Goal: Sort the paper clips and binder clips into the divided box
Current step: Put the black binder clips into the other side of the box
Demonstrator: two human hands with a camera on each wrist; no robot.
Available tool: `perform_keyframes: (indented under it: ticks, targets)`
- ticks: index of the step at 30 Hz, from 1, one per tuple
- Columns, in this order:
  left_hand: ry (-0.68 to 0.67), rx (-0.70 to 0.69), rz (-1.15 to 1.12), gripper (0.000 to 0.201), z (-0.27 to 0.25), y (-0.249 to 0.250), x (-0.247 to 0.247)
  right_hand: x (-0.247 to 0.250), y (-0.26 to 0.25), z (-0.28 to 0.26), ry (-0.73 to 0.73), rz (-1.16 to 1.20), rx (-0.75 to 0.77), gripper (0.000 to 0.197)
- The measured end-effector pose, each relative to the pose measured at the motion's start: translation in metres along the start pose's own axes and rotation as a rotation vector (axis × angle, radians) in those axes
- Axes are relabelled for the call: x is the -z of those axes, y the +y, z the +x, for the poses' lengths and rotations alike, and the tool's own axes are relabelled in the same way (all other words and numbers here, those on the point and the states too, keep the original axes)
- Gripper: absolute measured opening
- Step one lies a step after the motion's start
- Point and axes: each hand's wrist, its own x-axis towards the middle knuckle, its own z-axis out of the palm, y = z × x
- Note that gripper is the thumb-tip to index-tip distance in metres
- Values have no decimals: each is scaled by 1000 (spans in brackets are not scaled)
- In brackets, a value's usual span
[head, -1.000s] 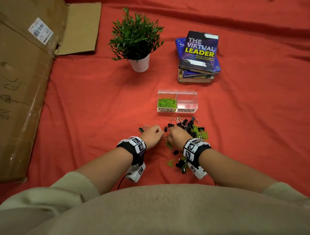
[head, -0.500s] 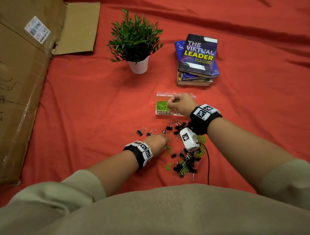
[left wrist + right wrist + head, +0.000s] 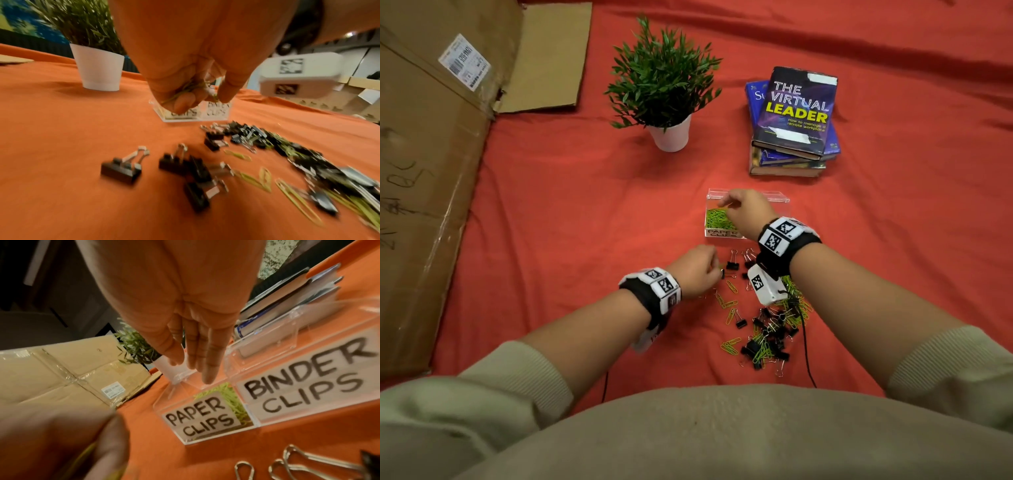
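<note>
The clear divided box [image 3: 779, 197] stands on the red cloth, its near wall labelled PAPER CLIPS [image 3: 200, 417] and BINDER CLIPS. Green paper clips [image 3: 714, 219] fill the left compartment [image 3: 230, 395]; the right one looks empty. My right hand [image 3: 726, 205] hovers over the paper-clip compartment with straight fingers [image 3: 207, 369] and nothing in them. My left hand [image 3: 714, 270] is low at the left edge of the mixed pile [image 3: 767, 335] and pinches a few green paper clips [image 3: 185, 91]. Black binder clips [image 3: 121, 168] lie just before it.
A potted plant [image 3: 669, 137] in a white pot and a stack of books [image 3: 791, 137] stand behind the box. Flattened cardboard [image 3: 424, 188] covers the left side. A black cable [image 3: 806, 356] trails from the right wrist across the pile.
My right hand left the pile, reached the box and now has its fingers straightened over the paper-clip side. My left hand stayed by the pile, picking up green clips.
</note>
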Motion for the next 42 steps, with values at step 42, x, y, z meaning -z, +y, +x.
perform_keyframes:
  ticks: [42]
  targets:
    - [-15, -228, 475, 23, -29, -7, -52, -52, 59, -122, -342, -157, 22, 15]
